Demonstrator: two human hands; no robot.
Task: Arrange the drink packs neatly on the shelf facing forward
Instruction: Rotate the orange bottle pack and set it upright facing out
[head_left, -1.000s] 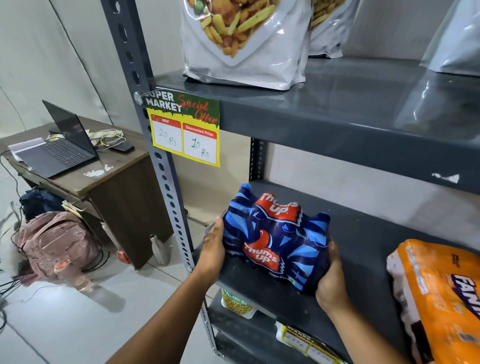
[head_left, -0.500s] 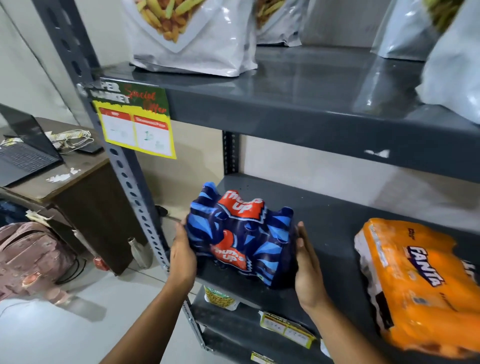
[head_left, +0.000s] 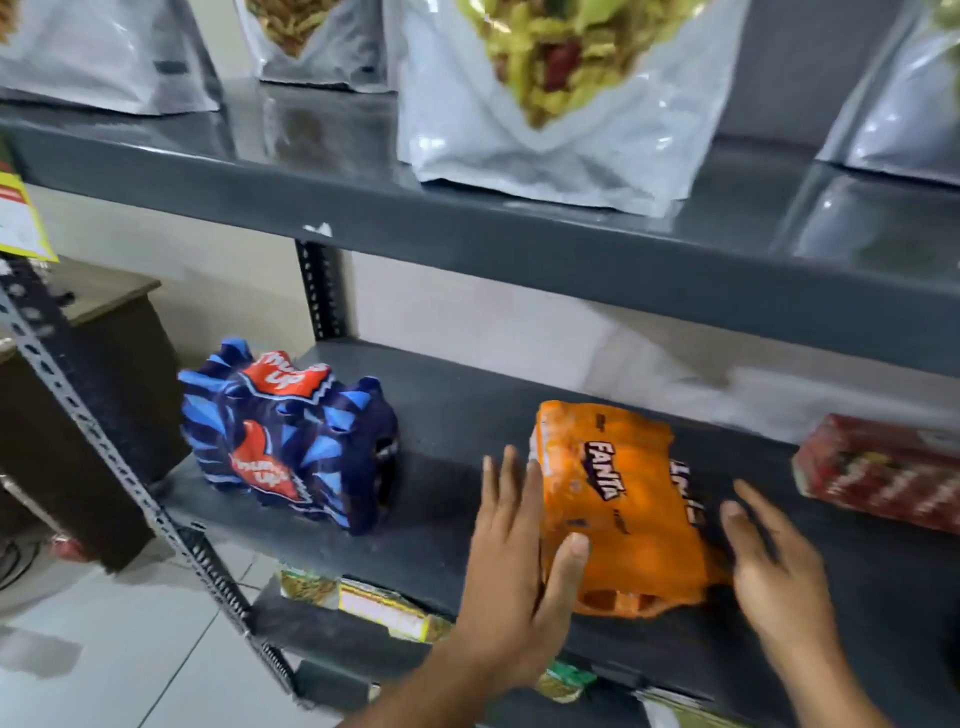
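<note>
Three drink packs occupy the grey shelf (head_left: 467, 415). Since a second ago both hands have left the blue Thums Up pack (head_left: 288, 436), which stands alone at 9 o'clock, label outward; that item appears finished. Left hand (head_left: 519, 571) now rests on the orange Fanta pack (head_left: 618, 504), fingers spread, thumb on its front; right hand (head_left: 774, 566) hovers open just beside it at 3 o'clock. Fanta lies skewed. Red pack (head_left: 878, 475) lettering unreadable.

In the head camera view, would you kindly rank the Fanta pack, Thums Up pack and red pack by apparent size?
Fanta pack and Thums Up pack look alike, Fanta nearer, so unranked. Smallest: red pack, cut off by the frame edge.
</note>
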